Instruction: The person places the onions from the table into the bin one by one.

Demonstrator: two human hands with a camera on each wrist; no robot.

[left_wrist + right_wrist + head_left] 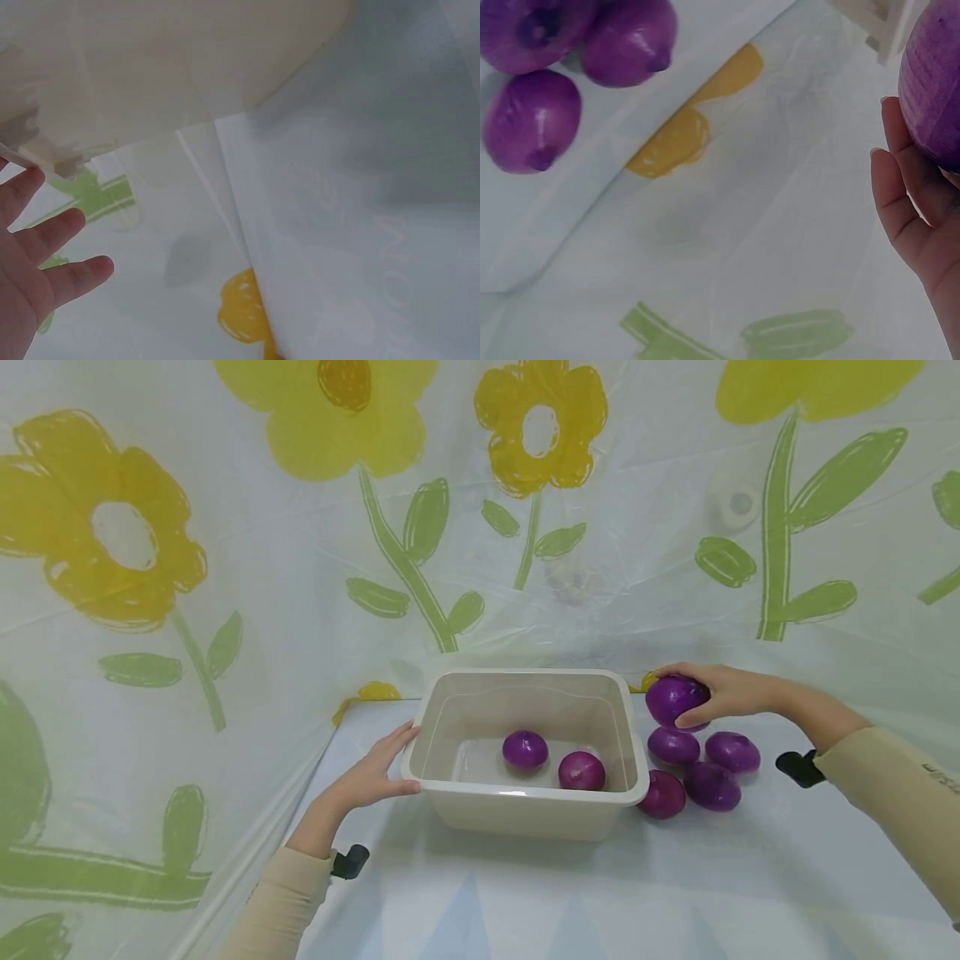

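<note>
A cream plastic tub (525, 810) stands on the table with two purple onions (525, 749) (581, 770) inside. My left hand (375, 772) rests open against the tub's left wall, fingers straight; its fingers (45, 240) show beside the tub's underside (187, 67) in the left wrist view. My right hand (720, 693) grips a purple onion (672, 700) just right of the tub's far corner, above a cluster of several loose onions (697, 764). In the right wrist view the held onion (934, 82) lies against my fingers (904, 187), with three onions (532, 120) below.
A floral plastic sheet (300, 568) covers the wall behind and the left side. The table (525, 902) is covered in pale blue-white sheet, with open surface toward the front. A yellow flower print (682, 135) lies at the table's back edge.
</note>
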